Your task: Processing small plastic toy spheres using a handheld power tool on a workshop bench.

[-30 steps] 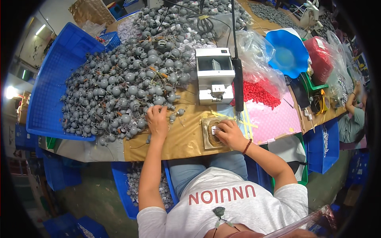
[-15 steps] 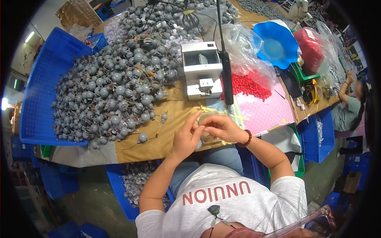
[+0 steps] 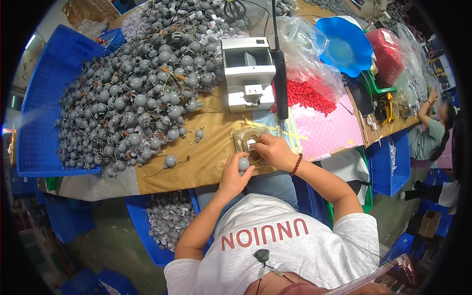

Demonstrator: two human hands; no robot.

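My left hand (image 3: 233, 180) is closed around a smooth grey ball (image 3: 243, 164), low over the table's front edge. Close by, my right hand (image 3: 276, 151) pinches a small white piece, like a tag or slip (image 3: 250, 143), between thumb and fingertips. Under both hands lies a tan plate with a round ring on it (image 3: 239, 142), partly hidden by the right hand. Just left of them, a few loose grey balls on thin wires (image 3: 170, 161) rest on the brown table cover.
A large heap of wired grey balls (image 3: 123, 103) fills the left, beside a blue crate (image 3: 37, 113). Behind my hands stands a white machine (image 3: 249, 73) with a black rod (image 3: 280, 88). Red pieces (image 3: 314, 101) and a blue bowl (image 3: 344, 46) lie right. Another person (image 3: 427, 128) sits far right.
My hands, together before, have moved apart; the grey ball in the left and the white piece in the right now show. The tan plate is more exposed. The whole view has shifted slightly.
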